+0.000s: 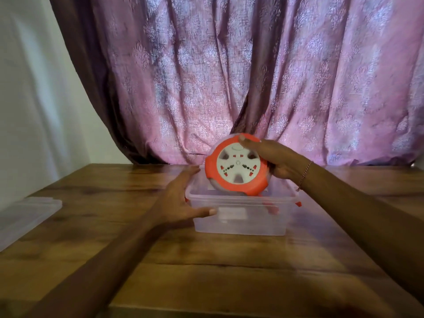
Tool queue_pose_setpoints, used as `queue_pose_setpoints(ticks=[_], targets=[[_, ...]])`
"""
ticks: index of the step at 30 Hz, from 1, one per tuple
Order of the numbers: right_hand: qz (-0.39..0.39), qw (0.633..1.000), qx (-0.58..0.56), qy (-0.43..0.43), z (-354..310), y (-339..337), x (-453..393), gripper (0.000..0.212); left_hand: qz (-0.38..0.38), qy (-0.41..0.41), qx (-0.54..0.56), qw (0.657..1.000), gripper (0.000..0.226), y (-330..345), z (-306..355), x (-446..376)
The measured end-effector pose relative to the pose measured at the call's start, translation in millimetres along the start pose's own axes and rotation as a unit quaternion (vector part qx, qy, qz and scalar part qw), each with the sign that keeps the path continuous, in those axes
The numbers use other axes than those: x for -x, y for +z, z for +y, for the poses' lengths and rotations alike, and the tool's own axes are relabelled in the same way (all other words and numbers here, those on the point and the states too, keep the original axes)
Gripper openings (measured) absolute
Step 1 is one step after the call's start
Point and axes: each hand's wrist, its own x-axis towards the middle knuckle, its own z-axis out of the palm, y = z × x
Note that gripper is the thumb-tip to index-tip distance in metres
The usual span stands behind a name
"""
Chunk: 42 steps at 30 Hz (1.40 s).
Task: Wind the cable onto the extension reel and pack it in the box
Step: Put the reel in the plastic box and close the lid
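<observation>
Reel (pixel 237 168): orange and white, tilted upright, lower edge dipping into the box.
Box (pixel 241 222): clear, lidless, on the bench (pixel 160 260).
Right hand (pixel 273 159): gripping the reel's rim.
Left hand (pixel 181 200): open, fingers spread against the box's left side.
Lid (pixel 25 216): well left of the box.

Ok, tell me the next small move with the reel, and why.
Probably lower the reel flat into the clear box. The right hand holds it tilted above the open box, the left hand steadies the box's side, and the lid lies apart on the table.
</observation>
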Motion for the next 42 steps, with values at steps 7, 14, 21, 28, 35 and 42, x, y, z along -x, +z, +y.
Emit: queue_pose_setpoints(ticks=[7, 14, 21, 28, 35, 42], targets=[[-0.168, 0.978, 0.062, 0.106, 23, 12, -2, 0.055, 0.032, 0.022, 0.042, 0.998, 0.124, 4, -1, 0], [-0.219, 0.966, 0.035, 0.131, 28, 8, -6, 0.02, 0.036, 0.023, 0.014, 0.999, 0.123, 8, -12, -4], [-0.187, 0.963, 0.103, 0.163, 30, 10, -6, 0.022, 0.038, 0.017, -0.006, 0.999, 0.122, 10, -14, -6], [-0.112, 0.942, 0.297, 0.105, 23, 12, 4, 0.047, 0.039, 0.015, -0.005, 0.999, 0.122, 9, -10, -5], [0.178, 0.72, 0.606, -0.287, -5, 50, 11, 0.054, 0.031, -0.03, 0.032, 0.999, 0.114, -14, -7, 10], [-0.059, 0.829, 0.455, -0.319, -30, 167, -13, 0.052, 0.122, -0.105, -0.075, 0.984, 0.076, -86, -30, 57]])
